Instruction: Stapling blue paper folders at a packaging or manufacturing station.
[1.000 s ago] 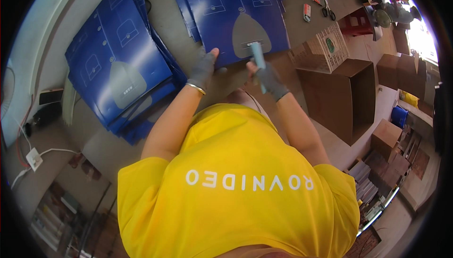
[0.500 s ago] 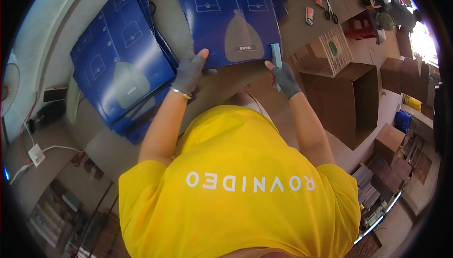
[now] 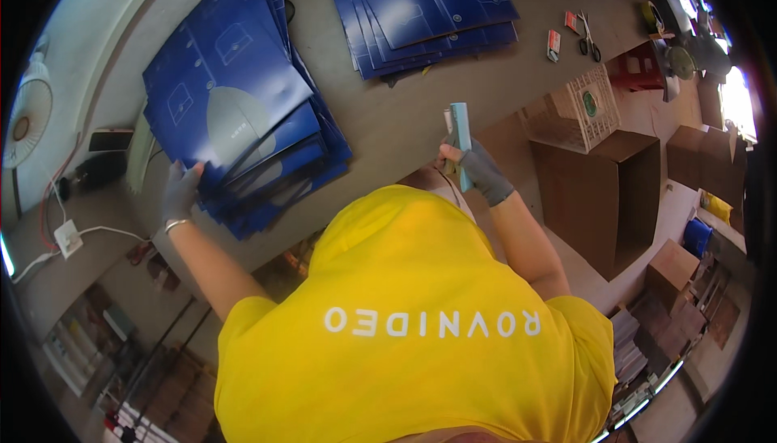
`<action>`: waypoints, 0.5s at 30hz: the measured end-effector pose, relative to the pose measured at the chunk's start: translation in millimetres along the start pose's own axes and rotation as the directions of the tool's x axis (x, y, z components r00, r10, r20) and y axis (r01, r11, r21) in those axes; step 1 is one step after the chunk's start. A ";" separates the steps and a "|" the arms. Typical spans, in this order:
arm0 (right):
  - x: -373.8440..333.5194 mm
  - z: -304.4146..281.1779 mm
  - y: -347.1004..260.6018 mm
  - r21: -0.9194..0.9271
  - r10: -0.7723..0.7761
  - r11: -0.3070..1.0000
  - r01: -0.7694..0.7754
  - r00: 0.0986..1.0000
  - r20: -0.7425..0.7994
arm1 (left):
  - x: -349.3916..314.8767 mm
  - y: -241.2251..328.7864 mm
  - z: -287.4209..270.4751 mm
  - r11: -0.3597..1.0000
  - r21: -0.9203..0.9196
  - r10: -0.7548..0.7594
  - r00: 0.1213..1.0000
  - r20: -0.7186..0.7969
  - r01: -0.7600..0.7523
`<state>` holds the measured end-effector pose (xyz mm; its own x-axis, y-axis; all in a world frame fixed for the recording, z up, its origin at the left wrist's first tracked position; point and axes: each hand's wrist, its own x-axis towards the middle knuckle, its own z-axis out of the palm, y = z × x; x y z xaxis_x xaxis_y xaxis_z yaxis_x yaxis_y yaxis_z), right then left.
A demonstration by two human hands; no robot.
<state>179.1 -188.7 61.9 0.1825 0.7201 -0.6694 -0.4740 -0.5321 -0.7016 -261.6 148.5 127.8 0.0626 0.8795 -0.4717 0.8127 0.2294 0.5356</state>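
My right hand (image 3: 477, 169), in a grey fingerless glove, is wrapped round a light-blue stapler (image 3: 460, 131), held upright with its two arms apart. At the left, my gloved left hand (image 3: 180, 193) pinches the near edge of the top blue printed card sheet (image 3: 190, 78), with the thumb on top; its other fingers are partly hidden. That sheet shows pocket and button drawings and a grey rounded patch, and lies on a loosely fanned stack. Farther off, a second stack of blue sheets (image 3: 429, 6) rests on the table, untouched.
On the grey table (image 3: 388, 115) lie scissors (image 3: 589, 42) and two small red-and-white boxes (image 3: 554, 46). To the right stand an open cardboard box (image 3: 571, 192) and a plastic crate (image 3: 595, 107). A fan (image 3: 31, 119) and a white socket block (image 3: 68, 237) are at the left.
The blue sheet between my hands has gone onto the far stack. My left hand has moved left to the other stack. My right hand, still with the stapler, has drawn slightly nearer.
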 end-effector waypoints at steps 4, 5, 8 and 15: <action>2.2 -5.4 4.7 -0.066 -0.048 0.997 0.039 0.990 -0.134 | 25.7 62.3 62.8 0.843 0.253 0.538 0.734 -0.414 -0.475; 3.1 -3.6 5.0 -0.012 -0.057 0.998 0.056 0.983 -0.177 | 12.8 112.6 93.4 0.832 0.201 0.552 0.733 -0.398 -0.518; 4.0 7.0 1.9 -0.020 -0.062 0.998 0.060 0.990 -0.127 | -4.6 203.3 199.4 0.715 -0.320 0.612 0.778 -0.145 -0.622; -17.9 16.0 -0.5 -0.138 -0.152 0.981 0.140 0.985 -0.084 | 21.8 253.3 304.3 0.906 0.342 0.313 0.938 -0.147 -0.249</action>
<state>162.3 -194.1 78.1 0.3242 0.7526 -0.5732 -0.3208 -0.4825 -0.8150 121.9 98.9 40.1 0.2284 0.9583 -0.1718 0.9187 -0.1538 0.3637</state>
